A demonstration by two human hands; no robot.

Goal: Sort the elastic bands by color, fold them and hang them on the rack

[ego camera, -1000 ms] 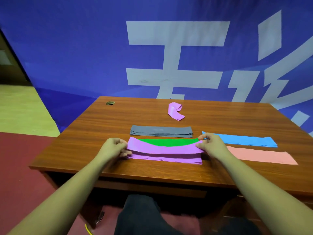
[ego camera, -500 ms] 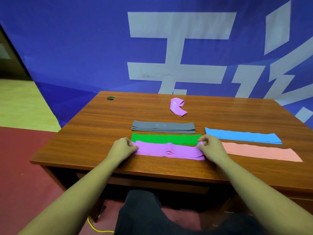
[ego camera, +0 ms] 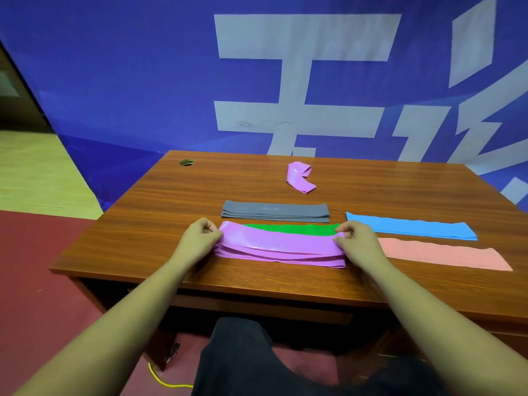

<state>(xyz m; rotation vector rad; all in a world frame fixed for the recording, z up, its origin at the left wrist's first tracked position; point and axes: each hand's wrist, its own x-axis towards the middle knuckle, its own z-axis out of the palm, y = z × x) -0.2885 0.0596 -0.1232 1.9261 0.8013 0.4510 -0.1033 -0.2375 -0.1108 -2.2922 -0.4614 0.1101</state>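
Left hand (ego camera: 200,238) and right hand (ego camera: 357,241) each pinch an end of the folded purple band stack (ego camera: 280,248) at frame centre. Grey (ego camera: 275,211), green (ego camera: 294,229), blue (ego camera: 411,228) and pink (ego camera: 445,252) stacks lie sorted. One crumpled purple band (ego camera: 300,177) remains. No rack visible; hanging judged outstanding. Wooden desk (ego camera: 148,232), blue banner (ego camera: 114,67) behind.

Wooden desk (ego camera: 171,212), reddish-brown grain, glossy top. Round cable hole (ego camera: 187,162) near desk's far left corner. Blue banner (ego camera: 137,81) with large pale characters hangs behind desk, reaching floor. Red floor (ego camera: 34,281) left of desk and beneath it; yellow-green floor strip (ego camera: 31,172) beyond desk's left side. Yellow cable (ego camera: 165,381) on floor under desk's near edge.
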